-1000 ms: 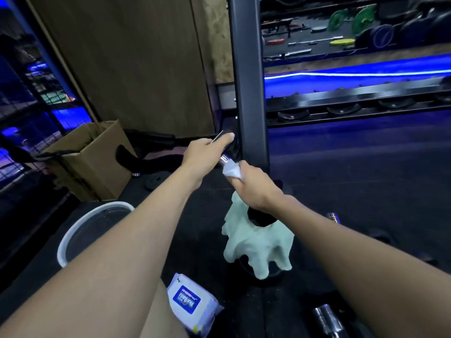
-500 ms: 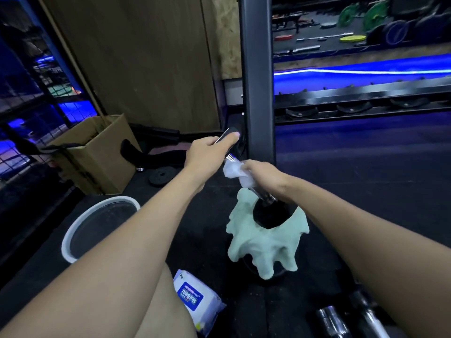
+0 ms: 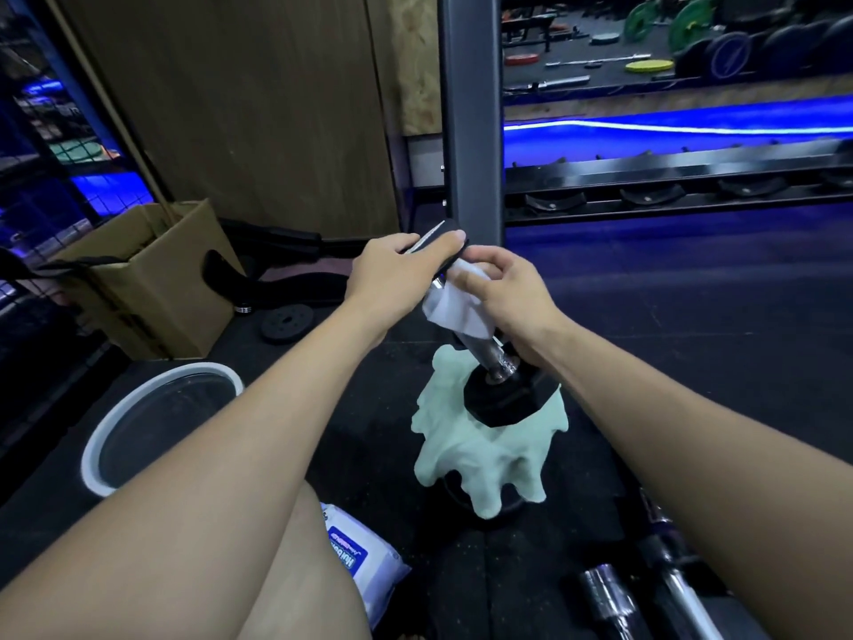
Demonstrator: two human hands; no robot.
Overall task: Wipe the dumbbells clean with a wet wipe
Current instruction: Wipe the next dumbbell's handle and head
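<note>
Head view: left hand (image 3: pixel 397 274) grips the dumbbell (image 3: pixel 501 390) (upended), right hand (image 3: pixel 512 293) pinches the wipe (image 3: pixel 454 311).

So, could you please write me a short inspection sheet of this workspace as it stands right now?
Surface: black rubber floor, speckled.
Job's things: dumbbell stands tilted on end, its lower head on a pale green cloth; white wet wipe wrapped on its chrome handle; pack of wipes near the knee.
Clutter: white bucket, cardboard box, small weight plate, chrome bars at bottom right.
Hands: left hand grips the dumbbell's upper head; right hand pinches the wipe on the handle.
Cables: nothing seen.
Surroundings: dark rack post, empty rack cradles, wood wall panel, blue lighting.
</note>
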